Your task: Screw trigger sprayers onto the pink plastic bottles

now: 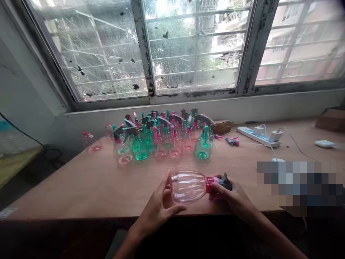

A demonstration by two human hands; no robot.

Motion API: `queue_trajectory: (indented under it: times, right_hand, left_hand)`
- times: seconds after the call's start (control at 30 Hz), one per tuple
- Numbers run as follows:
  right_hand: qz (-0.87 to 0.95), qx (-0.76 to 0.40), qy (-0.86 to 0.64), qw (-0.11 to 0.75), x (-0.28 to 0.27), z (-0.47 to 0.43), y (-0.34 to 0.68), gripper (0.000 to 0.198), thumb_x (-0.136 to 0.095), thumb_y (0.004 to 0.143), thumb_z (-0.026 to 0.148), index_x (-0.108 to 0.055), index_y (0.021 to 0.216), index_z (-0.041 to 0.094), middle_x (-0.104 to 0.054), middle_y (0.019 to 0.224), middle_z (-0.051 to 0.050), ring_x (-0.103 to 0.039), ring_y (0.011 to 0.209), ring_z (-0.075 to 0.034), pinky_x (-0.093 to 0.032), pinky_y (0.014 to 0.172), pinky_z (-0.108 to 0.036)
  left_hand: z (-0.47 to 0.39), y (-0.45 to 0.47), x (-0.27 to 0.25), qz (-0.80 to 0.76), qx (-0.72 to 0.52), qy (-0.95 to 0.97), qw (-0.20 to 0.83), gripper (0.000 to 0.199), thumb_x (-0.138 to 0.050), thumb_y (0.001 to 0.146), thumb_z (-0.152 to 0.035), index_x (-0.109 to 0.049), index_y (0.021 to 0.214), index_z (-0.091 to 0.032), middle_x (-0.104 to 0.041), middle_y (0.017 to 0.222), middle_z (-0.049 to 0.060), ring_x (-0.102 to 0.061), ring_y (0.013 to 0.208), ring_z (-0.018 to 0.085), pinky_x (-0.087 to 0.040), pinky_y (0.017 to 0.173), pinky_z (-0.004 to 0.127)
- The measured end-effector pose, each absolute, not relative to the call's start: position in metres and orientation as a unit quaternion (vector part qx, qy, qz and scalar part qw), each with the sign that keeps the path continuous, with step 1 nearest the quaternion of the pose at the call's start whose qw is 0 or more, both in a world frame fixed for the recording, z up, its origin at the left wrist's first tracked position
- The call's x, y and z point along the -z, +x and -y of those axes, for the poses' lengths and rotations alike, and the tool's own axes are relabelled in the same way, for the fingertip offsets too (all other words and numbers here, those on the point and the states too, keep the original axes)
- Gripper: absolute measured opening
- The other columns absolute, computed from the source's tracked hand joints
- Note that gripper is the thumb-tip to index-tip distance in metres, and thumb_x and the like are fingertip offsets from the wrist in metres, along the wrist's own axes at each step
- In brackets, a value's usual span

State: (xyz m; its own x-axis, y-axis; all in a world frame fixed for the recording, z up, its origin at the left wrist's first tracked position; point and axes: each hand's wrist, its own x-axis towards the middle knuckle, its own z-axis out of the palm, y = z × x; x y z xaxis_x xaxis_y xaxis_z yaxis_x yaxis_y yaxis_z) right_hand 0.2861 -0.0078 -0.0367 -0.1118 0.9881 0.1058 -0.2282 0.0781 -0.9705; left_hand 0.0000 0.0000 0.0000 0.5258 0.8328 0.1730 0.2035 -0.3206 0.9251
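as left fingers (176,209) grip one pink bottle (188,187), right fingers (221,189) grip one spray head (225,183), one power strip (249,134) beyond

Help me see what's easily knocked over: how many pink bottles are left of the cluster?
2: one pink bottle at the far left, another pink bottle farther back, near the cluster of spray bottles. Others may be hidden behind it.

Daylight (161,7) is streaming through 3 dirty window panes (188,46) set in a paint-chipped frame (257,43); a pale wall (24,72) is rising at left, and a brown tabletop (88,190) is stretching below.
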Motion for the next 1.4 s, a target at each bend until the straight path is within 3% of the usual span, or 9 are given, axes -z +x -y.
queue_trajectory:
  times: [0.13,0.3,0.47,0.63,0.73,0.93,1.1,1.27,1.4]
  right_hand:
    - [0.493,-0.559,-0.383,0.545,0.037,0.006,0.283,0.038,-0.08,0.084,0.049,-0.069,0.095,0.015,-0.073,0.078,-0.006,-0.069,0.068,-0.02,-0.06,0.067,-0.031]
    - [0.496,-0.558,-0.377,0.548,0.034,0.008,0.282,0.037,-0.079,0.085,0.048,-0.068,0.098,0.015,-0.073,0.076,-0.006,-0.069,0.069,-0.02,-0.06,0.069,-0.031]
    - [0.509,-0.551,-0.381,0.54,0.03,0.01,0.282,0.037,-0.08,0.085,0.048,-0.067,0.096,0.015,-0.074,0.076,-0.006,-0.07,0.069,-0.02,-0.059,0.069,-0.03]
    - [0.505,-0.554,-0.38,0.542,0.027,0.011,0.281,0.036,-0.079,0.086,0.048,-0.067,0.095,0.015,-0.073,0.075,-0.006,-0.07,0.069,-0.02,-0.059,0.069,-0.03]
    - [0.502,-0.556,-0.38,0.542,0.027,0.011,0.281,0.034,-0.079,0.086,0.047,-0.067,0.095,0.016,-0.074,0.076,-0.005,-0.071,0.069,-0.019,-0.06,0.069,-0.029]
    - [0.506,-0.549,-0.384,0.543,0.028,0.012,0.282,0.036,-0.08,0.085,0.047,-0.067,0.095,0.015,-0.075,0.08,-0.006,-0.071,0.069,-0.019,-0.059,0.068,-0.029]
    - [0.501,-0.554,-0.385,0.542,0.029,0.011,0.283,0.037,-0.079,0.085,0.048,-0.067,0.096,0.015,-0.074,0.08,-0.007,-0.071,0.07,-0.021,-0.06,0.071,-0.033]
    - [0.511,-0.544,-0.39,0.539,0.03,0.009,0.283,0.037,-0.079,0.085,0.048,-0.065,0.097,0.015,-0.075,0.074,-0.006,-0.071,0.068,-0.02,-0.058,0.069,-0.03]
    - [0.508,-0.545,-0.389,0.541,0.029,0.008,0.283,0.039,-0.08,0.084,0.049,-0.065,0.096,0.015,-0.074,0.074,-0.006,-0.071,0.067,-0.021,-0.058,0.068,-0.031]
  left_hand:
    - [-0.003,0.0,0.006,-0.381,-0.367,0.756,0.385,0.095,-0.076,0.086,-0.038,-0.017,0.161,-0.036,-0.038,0.163,0.01,-0.046,0.143,0.032,-0.038,0.119,0.048]
    - [-0.002,0.0,0.006,-0.366,-0.355,0.748,0.424,0.112,-0.082,0.082,-0.037,-0.004,0.162,-0.038,-0.042,0.159,0.011,-0.054,0.136,0.031,-0.045,0.114,0.045]
    - [0.0,0.002,-0.001,-0.375,-0.36,0.75,0.409,0.102,-0.081,0.082,-0.038,-0.018,0.161,-0.033,-0.042,0.16,0.011,-0.052,0.138,0.032,-0.045,0.114,0.042]
    - [-0.002,0.0,0.003,-0.387,-0.359,0.768,0.362,0.093,-0.075,0.088,-0.035,-0.016,0.16,-0.04,-0.029,0.168,0.005,-0.036,0.15,0.031,-0.029,0.124,0.049]
    - [-0.003,-0.002,0.003,-0.396,-0.34,0.773,0.36,0.103,-0.08,0.083,-0.037,-0.012,0.161,-0.038,-0.025,0.169,0.006,-0.027,0.154,0.033,-0.022,0.127,0.052]
    - [-0.002,-0.002,-0.002,-0.356,-0.342,0.757,0.428,0.102,-0.077,0.086,-0.038,-0.01,0.163,-0.033,-0.032,0.166,0.011,-0.038,0.149,0.036,-0.037,0.121,0.052]
    - [-0.002,-0.002,0.005,-0.347,-0.355,0.766,0.409,0.09,-0.071,0.092,-0.034,-0.012,0.16,-0.044,-0.022,0.17,0.004,-0.031,0.153,0.032,-0.031,0.124,0.051]
    - [-0.002,-0.002,0.001,-0.343,-0.346,0.764,0.423,0.105,-0.078,0.086,-0.034,-0.004,0.162,-0.039,-0.022,0.17,0.007,-0.027,0.154,0.033,-0.027,0.125,0.05]
    - [-0.003,-0.003,0.0,-0.329,-0.351,0.776,0.407,0.096,-0.073,0.09,-0.032,-0.009,0.162,-0.039,-0.023,0.17,0.008,-0.034,0.151,0.034,-0.031,0.123,0.05]
